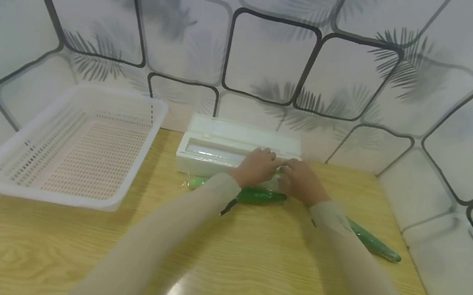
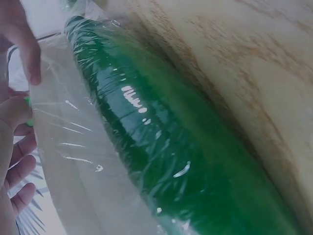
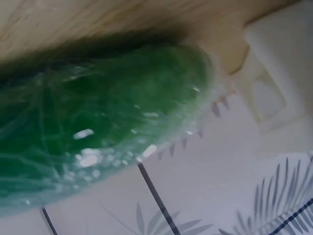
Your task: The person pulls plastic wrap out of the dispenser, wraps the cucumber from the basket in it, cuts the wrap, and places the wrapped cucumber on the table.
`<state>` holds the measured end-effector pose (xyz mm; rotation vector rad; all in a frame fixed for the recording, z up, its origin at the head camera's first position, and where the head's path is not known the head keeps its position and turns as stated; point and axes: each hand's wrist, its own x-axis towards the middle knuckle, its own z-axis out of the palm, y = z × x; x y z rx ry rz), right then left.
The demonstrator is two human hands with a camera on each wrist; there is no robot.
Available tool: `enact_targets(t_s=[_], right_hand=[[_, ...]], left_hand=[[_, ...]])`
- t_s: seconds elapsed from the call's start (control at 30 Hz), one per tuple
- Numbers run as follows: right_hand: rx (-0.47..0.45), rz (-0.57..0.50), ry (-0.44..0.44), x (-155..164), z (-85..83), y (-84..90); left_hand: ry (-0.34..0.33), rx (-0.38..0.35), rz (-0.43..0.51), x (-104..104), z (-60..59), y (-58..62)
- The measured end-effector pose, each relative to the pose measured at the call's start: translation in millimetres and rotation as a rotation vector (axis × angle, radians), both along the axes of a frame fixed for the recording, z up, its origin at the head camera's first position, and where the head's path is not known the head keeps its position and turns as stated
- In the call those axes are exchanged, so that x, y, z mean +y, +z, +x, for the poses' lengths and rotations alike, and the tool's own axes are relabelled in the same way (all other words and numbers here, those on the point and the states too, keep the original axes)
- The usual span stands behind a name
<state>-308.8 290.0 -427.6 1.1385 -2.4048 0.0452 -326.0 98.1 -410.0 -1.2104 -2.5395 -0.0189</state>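
A green cucumber (image 1: 261, 195) wrapped in clear cling film lies on the wooden table (image 1: 246, 266), just in front of a white cling-film dispenser box (image 1: 212, 154). Both hands meet over it at the box's front edge. My left hand (image 1: 268, 161) pinches the sheet of cling film (image 2: 73, 147), which stretches from the cucumber (image 2: 161, 147) to its fingers (image 2: 29, 58). My right hand (image 1: 291, 170) has its fingers curled down beside the left; what they hold is hidden. The right wrist view shows only the cucumber's wrapped end (image 3: 88, 132) and the box (image 3: 274, 73).
A second wrapped cucumber (image 1: 375, 244) lies on the table at the right, partly under my right forearm. A white perforated basket (image 1: 76, 144) stands at the left with nothing in it. Patterned walls close in the table at the back and both sides.
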Motion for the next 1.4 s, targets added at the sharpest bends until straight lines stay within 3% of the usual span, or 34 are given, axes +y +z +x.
enact_targets(t_s=[0.17,0.5,0.7,0.87,1.17,1.4], right_hand=[[0.017,0.042,-0.016,0.1,-0.2,-7.3],[0.047,-0.008,0.0,-0.6,-3.9,-11.1],[0.065,0.048,0.004,-0.7,-5.5,-8.2],[-0.007,0.037,-0.051,-3.5,-3.8,-5.7],[-0.079,0.105,-0.072,-13.4,-3.2,0.1],[-0.062,0.187,-0.077,-10.2,-6.7,6.4]], left_hand=[[0.001,0.004,-0.008,0.0,-1.2,-1.8],[0.003,0.009,-0.093,-11.1,-4.4,8.5],[-0.001,-0.032,-0.131,-46.8,-9.6,12.0],[0.027,-0.074,-0.131,-78.0,-5.3,17.7],[0.036,-0.082,-0.156,-102.1,-4.2,20.1],[0.078,-0.087,-0.153,-140.5,-8.5,23.2]])
